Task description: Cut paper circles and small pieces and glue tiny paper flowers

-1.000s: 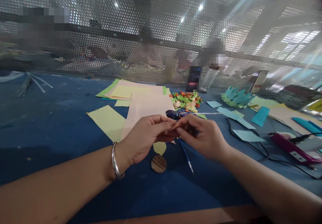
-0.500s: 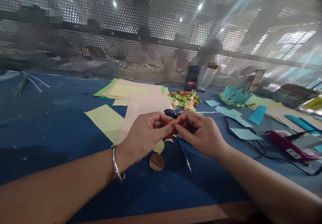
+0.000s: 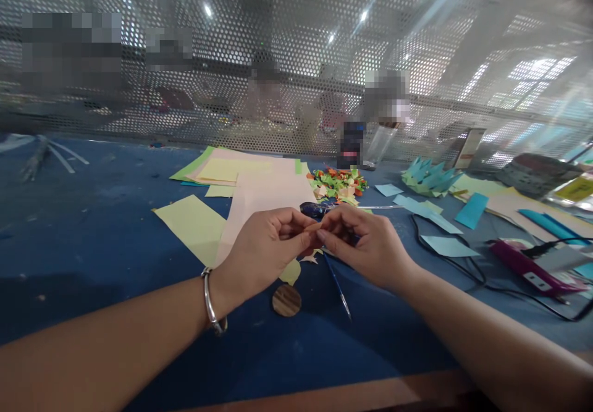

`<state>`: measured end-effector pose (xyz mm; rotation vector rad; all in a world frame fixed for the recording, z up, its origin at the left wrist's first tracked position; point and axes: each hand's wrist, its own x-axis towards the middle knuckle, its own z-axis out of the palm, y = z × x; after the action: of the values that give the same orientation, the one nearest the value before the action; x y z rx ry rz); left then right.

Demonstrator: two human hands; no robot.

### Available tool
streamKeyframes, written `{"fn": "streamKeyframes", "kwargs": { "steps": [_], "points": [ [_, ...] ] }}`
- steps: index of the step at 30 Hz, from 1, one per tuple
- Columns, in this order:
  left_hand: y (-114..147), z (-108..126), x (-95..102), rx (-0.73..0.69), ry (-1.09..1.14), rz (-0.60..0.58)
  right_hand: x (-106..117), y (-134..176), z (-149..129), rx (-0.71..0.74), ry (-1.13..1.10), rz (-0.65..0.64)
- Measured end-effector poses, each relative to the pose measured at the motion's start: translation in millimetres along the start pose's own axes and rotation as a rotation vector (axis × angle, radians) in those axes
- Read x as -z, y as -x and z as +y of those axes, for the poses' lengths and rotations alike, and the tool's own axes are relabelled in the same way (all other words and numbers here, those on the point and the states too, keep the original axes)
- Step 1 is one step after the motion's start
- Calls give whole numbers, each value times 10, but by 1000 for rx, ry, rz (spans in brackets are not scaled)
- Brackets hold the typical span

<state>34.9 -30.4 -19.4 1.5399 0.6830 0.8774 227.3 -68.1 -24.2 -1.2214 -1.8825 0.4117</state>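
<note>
Both hands meet above the blue table, fingertips pinched on a small orange piece of paper (image 3: 313, 227). My left hand (image 3: 262, 245), with a silver bangle at the wrist, closes thumb and fingers on its left side. My right hand (image 3: 368, 242) pinches it from the right; fingers cover most of the piece. Just below lie a round yellow paper cutout (image 3: 291, 272), a brown wood-grained disc (image 3: 286, 301) and a small pale paper scrap (image 3: 309, 257). A thin blue paintbrush (image 3: 339, 288) lies under my right hand. Behind the fingers is a dark-handled tool (image 3: 309, 209) with a long metal shaft.
Pink sheets (image 3: 264, 189) and a yellow sheet (image 3: 194, 227) lie left of centre. A heap of coloured paper scraps (image 3: 340, 183) sits behind the hands. To the right are a blue paper crown (image 3: 428, 177), blue strips and a purple power strip (image 3: 532, 270) with black cable. Perforated metal panel (image 3: 222, 91) backs the table.
The view has shifted slightly, so things sit a little further left. Both hands keep their pinch on the orange paper, with only small finger movement.
</note>
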Motion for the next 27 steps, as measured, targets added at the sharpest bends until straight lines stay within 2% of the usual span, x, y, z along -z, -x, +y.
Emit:
{"fn": "streamKeyframes", "kwargs": {
  "steps": [13, 27],
  "points": [
    [-3, -3, 0, -14, -32, -36, 17, 3, 1, 50, 43, 25],
    [-2, -24, 0, 104, 55, -45, 47, 5, -71, 45, -5, -1]
  ]
}}
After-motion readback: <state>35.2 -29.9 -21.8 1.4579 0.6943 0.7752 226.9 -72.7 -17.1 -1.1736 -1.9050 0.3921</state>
